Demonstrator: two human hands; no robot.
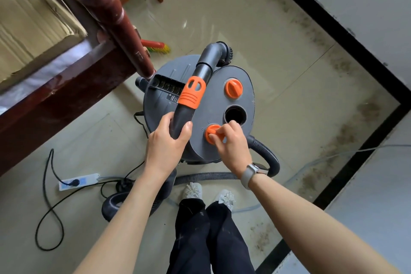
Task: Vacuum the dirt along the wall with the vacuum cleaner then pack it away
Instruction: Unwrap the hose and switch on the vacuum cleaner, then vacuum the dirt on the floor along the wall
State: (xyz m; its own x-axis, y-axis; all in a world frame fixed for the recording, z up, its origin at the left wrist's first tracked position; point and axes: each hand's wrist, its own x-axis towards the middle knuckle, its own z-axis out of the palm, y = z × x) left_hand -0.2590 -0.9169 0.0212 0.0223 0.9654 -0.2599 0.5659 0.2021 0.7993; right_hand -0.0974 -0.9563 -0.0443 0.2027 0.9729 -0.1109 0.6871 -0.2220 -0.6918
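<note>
Right hand (231, 144) pinching orange knob (211, 134), vacuum cleaner (213, 100)

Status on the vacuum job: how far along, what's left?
Done: the black plug sits in the white power strip. In hand: left hand grips the dark grey wand with the orange collar; right hand pinches the near orange knob on the grey vacuum canister. Left: dark dirt lines the black-skirted wall, so vacuuming and packing away remain.

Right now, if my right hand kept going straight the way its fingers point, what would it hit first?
Your right hand is already pinching the near orange knob on the vacuum cleaner lid. Pushing on up and left, it would likely meet the wand your left hand holds, though depth is unclear.
</note>
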